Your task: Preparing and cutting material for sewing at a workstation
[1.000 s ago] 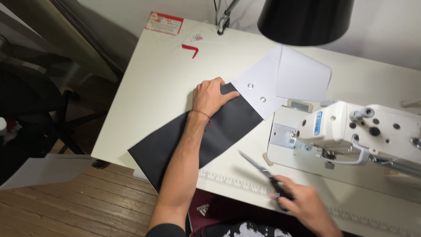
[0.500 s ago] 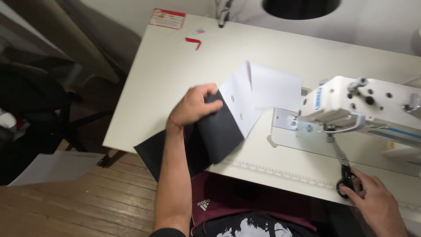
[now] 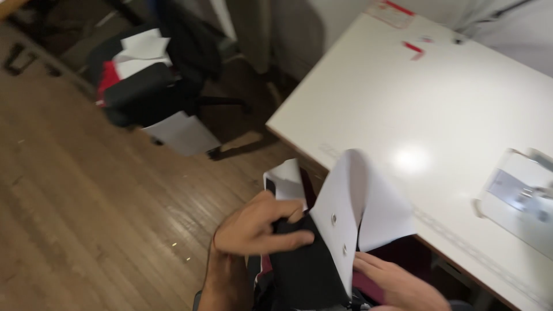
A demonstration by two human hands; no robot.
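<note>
**Fabric piece lifted off the worktop, both hands on it**

I am looking down at a two-tone fabric piece [image 3: 322, 253] being held up in front of the body, off the near edge of the worktop [image 3: 438, 109]. Its lower part is showing black, and a white panel is folding over the top and fanning out to the right, curling at its upper edge. Two small round metal snaps are sitting on the white panel near where it meets the black. A second bit of white is poking up behind the left hand.

My left hand [image 3: 259, 230] is clenching the piece from the left: the fingers are curling across the black part with the thumb on top, so the grip is closed firmly on the fabric. My right hand [image 3: 391, 282] is coming in low from the right, fingers stretched toward the lower edge of the white panel and touching it; the frame is blurred and the panel is hiding the fingertips, so I cannot tell whether that grip is closed.

Farther out, the white worktop is running away to the upper right, with a ruler strip along its near edge, a clear plate [image 3: 518, 196] at the right and small red marks [image 3: 413, 48] near the far corner. To the far left, on the wooden floor [image 3: 86, 201], a black office chair [image 3: 155, 75] is carrying white and red cloth.
</note>
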